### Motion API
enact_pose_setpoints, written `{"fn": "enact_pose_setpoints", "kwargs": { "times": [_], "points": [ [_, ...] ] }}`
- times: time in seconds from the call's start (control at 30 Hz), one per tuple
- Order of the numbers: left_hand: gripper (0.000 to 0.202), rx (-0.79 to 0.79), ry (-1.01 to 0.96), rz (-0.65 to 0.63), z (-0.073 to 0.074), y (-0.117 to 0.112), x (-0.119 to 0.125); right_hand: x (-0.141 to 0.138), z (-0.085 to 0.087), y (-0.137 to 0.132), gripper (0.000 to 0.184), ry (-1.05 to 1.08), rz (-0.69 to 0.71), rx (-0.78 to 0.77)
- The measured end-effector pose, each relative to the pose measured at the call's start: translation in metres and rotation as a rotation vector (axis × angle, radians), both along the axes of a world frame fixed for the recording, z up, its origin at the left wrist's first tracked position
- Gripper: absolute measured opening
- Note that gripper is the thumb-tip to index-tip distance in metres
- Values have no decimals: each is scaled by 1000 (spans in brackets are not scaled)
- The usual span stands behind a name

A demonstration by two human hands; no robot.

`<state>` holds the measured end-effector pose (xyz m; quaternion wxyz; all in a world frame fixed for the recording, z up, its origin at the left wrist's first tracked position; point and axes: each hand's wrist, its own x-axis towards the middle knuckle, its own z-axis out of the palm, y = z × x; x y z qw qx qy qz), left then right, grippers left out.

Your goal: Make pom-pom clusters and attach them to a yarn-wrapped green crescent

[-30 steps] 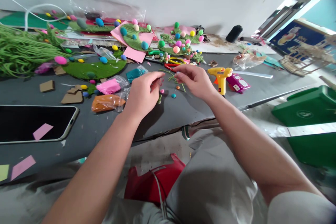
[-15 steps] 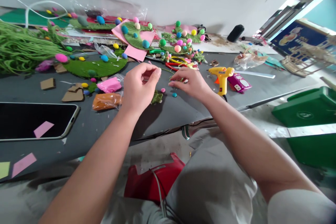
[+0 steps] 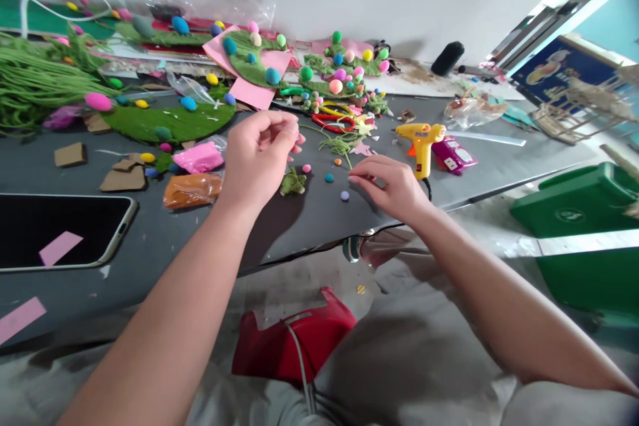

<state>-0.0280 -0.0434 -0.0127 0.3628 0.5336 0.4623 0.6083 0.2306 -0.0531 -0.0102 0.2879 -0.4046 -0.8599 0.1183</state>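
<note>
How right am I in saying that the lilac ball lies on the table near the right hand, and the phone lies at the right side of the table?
The phone is misplaced: the head view shows it at the left side of the table. The lilac ball does lie on the table near the right hand.

Phone [image 3: 24, 229] on left of desk [image 3: 319, 213], paper slip [image 3: 60, 248] on it. Packets [image 3: 192, 191] right of phone. Balls [image 3: 329, 178] between left hand [image 3: 262, 153] and right hand [image 3: 389, 186]. Scissors [image 3: 333, 122] behind balls; glue gun [image 3: 422, 140] right of scissors. Bins [image 3: 579, 203] beyond desk, far right.
</note>
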Motion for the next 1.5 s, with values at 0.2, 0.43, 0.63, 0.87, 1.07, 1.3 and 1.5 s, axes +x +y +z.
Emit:
{"fn": "enact_pose_setpoints", "kwargs": {
  "times": [0.2, 0.43, 0.63, 0.87, 1.07, 1.3, 1.5],
  "points": [
    [5, 3, 9, -11, 3, -1, 1, 9, -5, -37, 28, 45, -11, 100],
    [11, 6, 38, -2, -1, -1, 0, 11, -20, -54, 35, -35, 126, -25],
    [9, 16, 39, -2, -1, -1, 1, 22, -19, -51, 11, 5, -3, 86],
    [11, -17, 46, -6, 1, -3, 2, 5, -14, -38, 14, 83, 11, 45],
    [9, -30, 43, -3, 2, -3, 3, -4, -22, -7, 18, 27, 43, 138],
    [12, -10, 83, 4, 0, -3, 1, -12, -23, 3, 23, -6, 46, 160],
    [13, -24, 82, 11, -1, -3, 1, -10, -14, -6, 30, -131, -23, 106]
  ]
}}
